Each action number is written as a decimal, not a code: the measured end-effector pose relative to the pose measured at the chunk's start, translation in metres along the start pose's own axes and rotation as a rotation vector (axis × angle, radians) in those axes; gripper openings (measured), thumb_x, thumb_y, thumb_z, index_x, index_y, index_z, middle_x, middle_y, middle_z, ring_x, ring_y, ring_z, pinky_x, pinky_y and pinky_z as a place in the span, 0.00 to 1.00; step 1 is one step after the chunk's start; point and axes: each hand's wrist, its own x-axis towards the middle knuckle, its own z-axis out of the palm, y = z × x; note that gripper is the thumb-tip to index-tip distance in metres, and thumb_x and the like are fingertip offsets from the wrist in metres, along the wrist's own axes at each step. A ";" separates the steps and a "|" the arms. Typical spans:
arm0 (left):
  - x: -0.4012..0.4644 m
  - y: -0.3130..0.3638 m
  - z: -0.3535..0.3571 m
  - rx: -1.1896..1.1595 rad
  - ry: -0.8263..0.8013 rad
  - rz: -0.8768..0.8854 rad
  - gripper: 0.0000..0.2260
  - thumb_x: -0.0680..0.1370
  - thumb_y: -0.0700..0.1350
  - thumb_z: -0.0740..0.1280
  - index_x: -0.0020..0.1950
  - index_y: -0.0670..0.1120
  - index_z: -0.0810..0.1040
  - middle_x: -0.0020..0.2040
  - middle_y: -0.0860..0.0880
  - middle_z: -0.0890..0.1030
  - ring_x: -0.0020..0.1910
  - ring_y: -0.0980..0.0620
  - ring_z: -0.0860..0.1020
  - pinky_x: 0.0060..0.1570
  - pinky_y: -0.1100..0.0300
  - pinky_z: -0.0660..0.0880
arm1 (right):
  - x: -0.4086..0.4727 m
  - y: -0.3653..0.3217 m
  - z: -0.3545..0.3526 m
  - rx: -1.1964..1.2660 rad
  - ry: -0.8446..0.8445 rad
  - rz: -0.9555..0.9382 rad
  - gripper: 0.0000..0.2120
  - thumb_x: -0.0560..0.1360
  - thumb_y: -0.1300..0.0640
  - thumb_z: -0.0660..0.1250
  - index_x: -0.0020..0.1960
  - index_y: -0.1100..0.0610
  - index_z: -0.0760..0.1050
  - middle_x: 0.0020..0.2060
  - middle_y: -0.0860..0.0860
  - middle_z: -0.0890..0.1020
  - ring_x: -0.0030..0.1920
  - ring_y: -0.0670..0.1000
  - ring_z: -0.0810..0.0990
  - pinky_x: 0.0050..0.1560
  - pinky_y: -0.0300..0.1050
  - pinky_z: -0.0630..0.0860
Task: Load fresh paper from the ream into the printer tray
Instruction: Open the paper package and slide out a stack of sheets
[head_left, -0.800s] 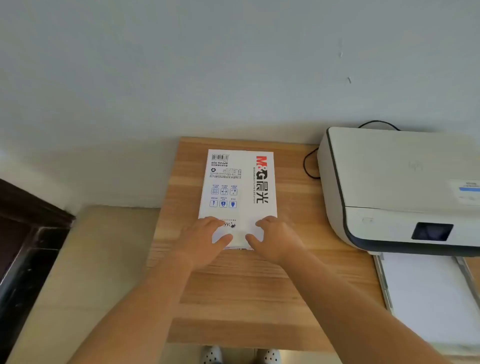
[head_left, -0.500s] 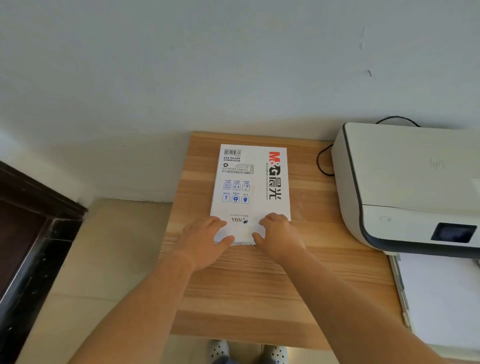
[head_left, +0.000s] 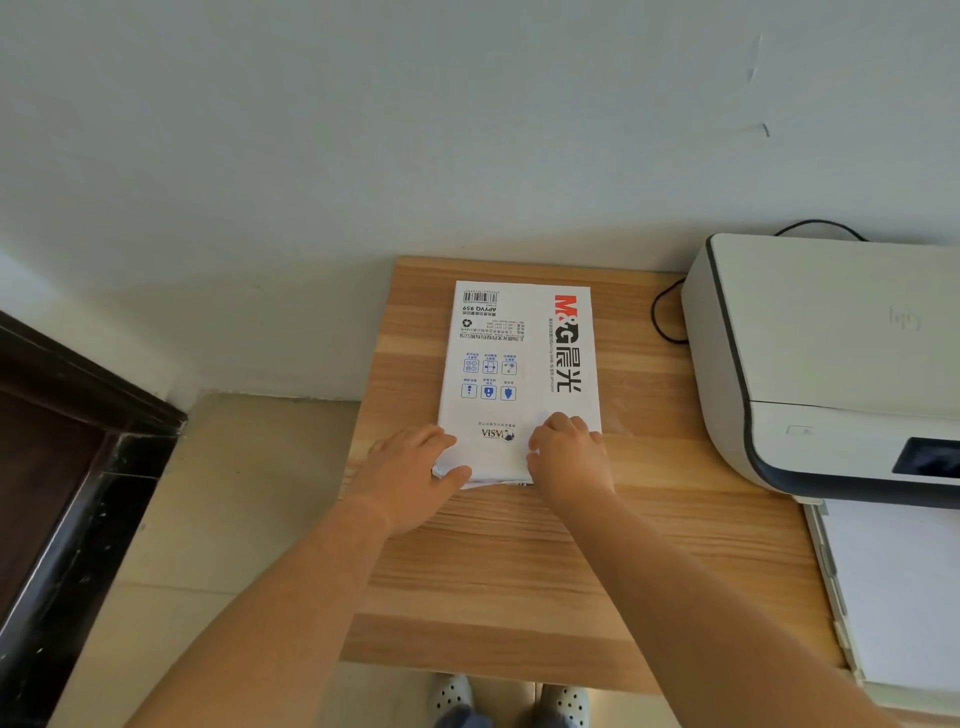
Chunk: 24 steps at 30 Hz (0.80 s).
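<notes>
A white wrapped ream of paper (head_left: 519, 358) with red and black print lies flat on the wooden table (head_left: 519, 571). My left hand (head_left: 410, 473) grips its near left corner, thumb against the crumpled wrapper end. My right hand (head_left: 569, 460) holds the near right corner, fingers curled over the top. The white printer (head_left: 831, 353) stands at the right. Its tray (head_left: 898, 592) sticks out toward me with white paper in it.
A black cable (head_left: 662, 317) loops behind the printer near the wall. The table's left edge drops to a beige tiled floor (head_left: 218, 519); a dark wooden frame (head_left: 62, 467) runs along the far left. My feet in white clogs (head_left: 511, 699) show below the table's front edge.
The view has shifted left, so the printer sits further right in frame. Both hands stay on the ream's near end, the right one sliding slightly toward the right corner.
</notes>
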 end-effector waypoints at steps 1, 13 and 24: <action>0.000 -0.001 0.000 0.003 -0.003 -0.001 0.25 0.78 0.62 0.56 0.72 0.53 0.65 0.72 0.56 0.65 0.72 0.54 0.61 0.71 0.52 0.57 | 0.000 -0.001 0.001 -0.005 0.010 0.005 0.12 0.77 0.58 0.60 0.56 0.54 0.78 0.56 0.50 0.76 0.57 0.53 0.72 0.57 0.48 0.67; 0.001 -0.007 -0.007 0.018 0.024 0.034 0.24 0.78 0.61 0.55 0.71 0.52 0.66 0.71 0.56 0.66 0.71 0.55 0.61 0.69 0.53 0.58 | -0.005 -0.001 0.006 0.074 0.100 -0.004 0.12 0.78 0.58 0.59 0.54 0.54 0.80 0.53 0.49 0.77 0.53 0.52 0.73 0.56 0.48 0.69; 0.004 0.006 -0.002 0.026 0.011 0.030 0.24 0.78 0.61 0.54 0.71 0.53 0.66 0.71 0.56 0.66 0.71 0.54 0.61 0.69 0.53 0.57 | -0.040 0.001 0.016 0.095 0.153 -0.153 0.05 0.74 0.58 0.65 0.44 0.55 0.81 0.46 0.49 0.80 0.48 0.55 0.77 0.47 0.51 0.73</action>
